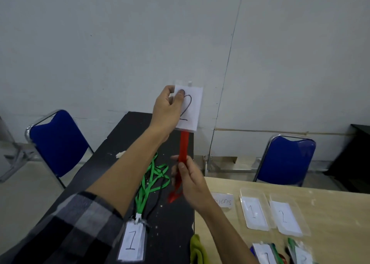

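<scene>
L hand (pixel 167 108) pinches badge (pixel 192 111), R hand (pixel 192 181) grips strap (pixel 184 145), green lanyard (pixel 153 176) below

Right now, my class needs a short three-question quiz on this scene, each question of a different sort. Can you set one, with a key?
1. True or false: the left hand holds up a card marked 2.
2. What colour is the lanyard that the right hand grips? A green, B red, C blue.
3. Fill the gap: the badge lying on the black table shows the number ___.

Key: 1 true; 2 B; 3 the number 1.
</scene>
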A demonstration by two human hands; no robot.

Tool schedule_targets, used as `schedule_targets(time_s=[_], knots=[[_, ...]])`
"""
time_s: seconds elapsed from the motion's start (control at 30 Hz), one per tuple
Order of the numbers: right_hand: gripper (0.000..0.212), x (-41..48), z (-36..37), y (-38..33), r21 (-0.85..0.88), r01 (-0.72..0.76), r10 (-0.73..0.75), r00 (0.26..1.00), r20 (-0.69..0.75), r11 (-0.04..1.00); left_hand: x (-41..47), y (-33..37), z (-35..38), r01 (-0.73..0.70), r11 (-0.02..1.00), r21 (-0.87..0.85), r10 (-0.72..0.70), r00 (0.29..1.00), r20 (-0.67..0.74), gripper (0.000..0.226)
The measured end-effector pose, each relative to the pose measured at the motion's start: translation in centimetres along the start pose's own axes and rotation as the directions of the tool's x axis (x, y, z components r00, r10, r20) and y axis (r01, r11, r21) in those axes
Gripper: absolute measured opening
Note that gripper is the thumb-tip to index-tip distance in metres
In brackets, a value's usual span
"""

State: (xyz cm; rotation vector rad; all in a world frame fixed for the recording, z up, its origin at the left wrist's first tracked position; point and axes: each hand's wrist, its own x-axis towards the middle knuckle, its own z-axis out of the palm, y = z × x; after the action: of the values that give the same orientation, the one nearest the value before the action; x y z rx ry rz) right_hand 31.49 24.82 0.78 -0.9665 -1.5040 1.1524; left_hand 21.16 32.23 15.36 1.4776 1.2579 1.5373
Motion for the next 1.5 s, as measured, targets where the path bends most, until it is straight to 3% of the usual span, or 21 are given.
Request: schedule_targets(time_s=[0.1,0.2,0.3,0.37,0.47,0.6,0.9,1.0,1.13,1.27,1.4,1.5], knots=[[0.025,-0.6,-0.5,1.1,-0.182,-0.005,0.017,0.998,0.064,0.983,0.3,0.1,-0.1,0.051,0.999,0.017,-0.051,0.998,0.048,0.025],[0.029,0.0,-2.4,1.0,-0.388,0.038,0.006,0.994,0.111,0.921,-0.1,-0.4,-0.2,0.204,0.975,0.085,-0.215,0.964,0.154,0.020],[0.040,1.5,-5.0,-0.1,-0.643,0.192,-0.110,0.980,0.166,0.741,-1.4,-2.2,-0.4,0.378,0.915,0.141,-0.402,0.886,0.232,0.012],[0.034,2.7,-6.3,-1.0,-0.738,0.209,-0.108,0.977,0.183,0.641,-2.4,-3.8,-0.4,0.461,0.881,0.108,-0.472,0.837,0.277,0.014],[0.029,3.5,-7.5,-2.0,-0.760,0.082,0.011,0.993,0.117,0.645,-3.6,-5.7,-0.3,0.536,0.844,0.035,-0.513,0.785,0.346,0.021],[0.012,3.9,-8.5,-1.8,-0.734,0.065,0.034,0.992,0.120,0.676,-4.8,-7.7,0.0,0.572,0.820,0.011,-0.521,0.739,0.427,0.022],[0.019,4.6,-10.1,-1.2,-0.762,-0.035,0.084,0.996,0.025,0.647,-6.5,-9.2,-0.3,0.608,0.791,0.072,-0.543,0.642,0.542,0.025],[0.013,4.6,-10.2,-1.1,-0.688,-0.045,0.027,0.999,-0.037,0.725,-6.5,-9.2,-0.2,0.594,0.804,0.022,-0.512,0.675,0.531,0.024],[0.014,3.2,-8.2,0.0,-0.429,-0.032,0.026,0.999,-0.020,0.903,-5.8,-8.6,0.4,0.491,0.868,-0.072,-0.416,0.799,0.435,0.025],[0.017,0.4,-4.3,2.2,-0.353,-0.029,0.047,0.998,0.043,0.935,-4.5,-6.9,1.1,0.391,0.892,-0.225,-0.327,0.904,0.277,0.025],[0.020,-2.2,-1.8,3.7,-0.283,-0.020,0.057,0.991,0.123,0.959,-2.8,-5.6,1.1,0.352,0.885,-0.305,-0.299,0.931,0.208,0.022],[0.019,-2.8,-2.1,4.4,-0.350,-0.020,0.091,0.978,0.188,0.937,-2.0,-5.0,0.8,0.369,0.871,-0.323,-0.308,0.924,0.227,0.021]])
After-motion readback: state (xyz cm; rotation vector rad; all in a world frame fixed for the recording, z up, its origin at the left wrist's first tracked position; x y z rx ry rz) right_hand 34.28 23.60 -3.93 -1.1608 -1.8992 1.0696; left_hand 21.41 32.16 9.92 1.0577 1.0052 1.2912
